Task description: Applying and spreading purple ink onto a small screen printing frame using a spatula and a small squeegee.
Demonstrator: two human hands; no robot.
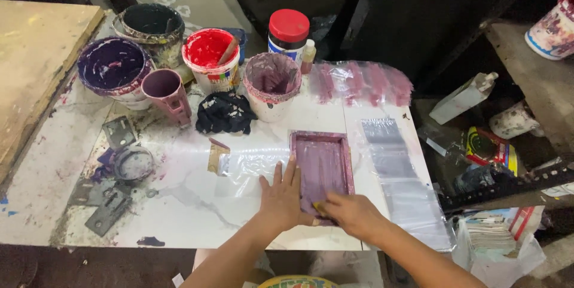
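A small rectangular frame smeared with purple paint (323, 162) lies on the white marble-look table (191, 204). My left hand (280, 195) presses flat on the frame's left edge, fingers spread. At the frame's near end, my right hand (350, 211) is closed around a small tool with a yellowish tip, most of it hidden by the fingers. A clear plastic sheet (254, 165) lies under and left of the frame.
Paint tubs stand along the back: dark purple (113, 67), black (152, 22), red with a stick (210, 55), mauve (272, 82), plus a red-lidded jar (288, 32). A black rag (226, 113), purple mug (167, 92), metal brackets (107, 210) and clear bags (400, 180) lie around.
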